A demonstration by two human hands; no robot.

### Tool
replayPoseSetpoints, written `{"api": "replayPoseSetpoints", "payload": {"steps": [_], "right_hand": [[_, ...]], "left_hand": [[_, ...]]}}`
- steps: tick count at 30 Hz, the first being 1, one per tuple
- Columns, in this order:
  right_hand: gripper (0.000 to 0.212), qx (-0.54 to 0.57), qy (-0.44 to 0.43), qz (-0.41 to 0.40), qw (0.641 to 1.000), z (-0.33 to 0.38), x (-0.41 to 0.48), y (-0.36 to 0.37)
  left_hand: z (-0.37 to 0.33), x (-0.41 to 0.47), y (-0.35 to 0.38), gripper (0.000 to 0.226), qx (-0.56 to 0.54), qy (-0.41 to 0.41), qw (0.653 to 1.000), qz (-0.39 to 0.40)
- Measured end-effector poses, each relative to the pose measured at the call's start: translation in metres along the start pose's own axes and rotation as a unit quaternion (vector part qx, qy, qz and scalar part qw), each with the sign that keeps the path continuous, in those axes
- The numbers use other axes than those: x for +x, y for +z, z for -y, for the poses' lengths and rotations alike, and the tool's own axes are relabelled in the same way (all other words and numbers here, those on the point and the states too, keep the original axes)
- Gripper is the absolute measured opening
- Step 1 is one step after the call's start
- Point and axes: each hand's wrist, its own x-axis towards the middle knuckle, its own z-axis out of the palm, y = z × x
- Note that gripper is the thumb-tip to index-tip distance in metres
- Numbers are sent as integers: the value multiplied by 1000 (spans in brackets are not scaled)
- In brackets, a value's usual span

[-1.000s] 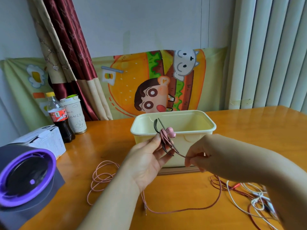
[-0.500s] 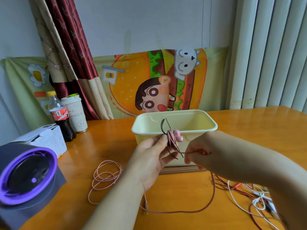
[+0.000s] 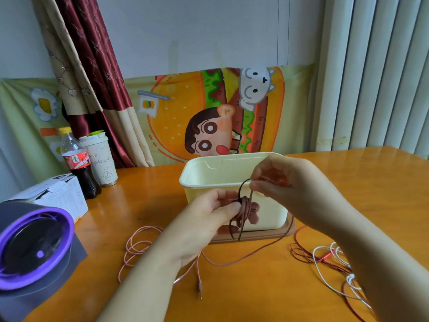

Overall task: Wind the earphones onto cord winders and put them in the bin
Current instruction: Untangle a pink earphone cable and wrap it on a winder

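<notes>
Loose pink loops [image 3: 137,246] lie on the table [image 3: 371,182] to the left of your left hand [image 3: 206,219], which pinches the cord winder [image 3: 247,209] (a few turns of reddish cord around it). Just above it, your right hand [image 3: 287,182] pinches that cord [image 3: 250,194]. The cream bin [image 3: 232,168] stands right behind both hands. Red and white earphones [image 3: 325,259] lie tangled beneath your right forearm.

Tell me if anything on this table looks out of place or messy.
Nothing spilled or broken. The untidy spot is a tangle of red and white cords on the right side of the table; a pink cable lies in loose loops in front of the bin, to its left.
</notes>
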Motion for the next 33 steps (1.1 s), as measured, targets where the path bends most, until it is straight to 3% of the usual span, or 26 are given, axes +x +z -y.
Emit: {"api": "replayPoseSetpoints", "payload": {"steps": [3, 6, 11, 14, 19, 27, 33], "right_hand": [[15, 49, 17, -24, 998, -5, 0, 0], [17, 148, 36, -4, 988, -2, 0, -3], [20, 364, 107, 22, 925, -8, 2, -14], [19, 431, 127, 55, 892, -13, 3, -14], [18, 448, 109, 119, 879, -15, 1, -17], [16, 336, 83, 65, 936, -18, 2, -9], [14, 490, 147, 52, 857, -24, 2, 9]], "left_hand": [[-1, 0, -5, 33, -27, -7, 1000, 2], [-4, -3, -6, 23, 40, 2, 998, 51], [-8, -7, -5, 23, 47, 15, 995, 87], [-10, -8, -9, 29, 24, 29, 994, 101], [-10, -10, -14, 32, 16, 23, 992, 120], [-16, -12, -7, 28, -3, 51, 989, 142], [-16, -6, -1, 41, -6, 105, 994, 42]]}}
